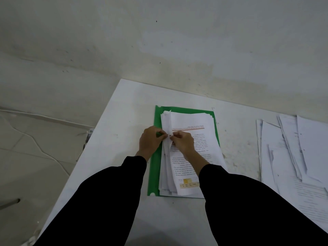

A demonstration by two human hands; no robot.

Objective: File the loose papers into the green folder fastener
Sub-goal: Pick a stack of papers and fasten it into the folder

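Near the far edge of the table [124,110] lies the green folder [155,167]. The left hand [150,142] pinches the filed stack [166,174] at its margin, and the right hand [182,143] pinches the top sheet [193,121] there. It seems best to align the holes over the hidden prong before pressing. Loose papers [291,157] wait at the right edge.

Both forearms (black-sleeved to the wrist) extend forward and converge. Left grip [150,142] and right grip [183,143] sit knuckles-up, fingertips nearly touching. Fingers and thumb of each are curled, pinching the paper edge [167,150] between them.
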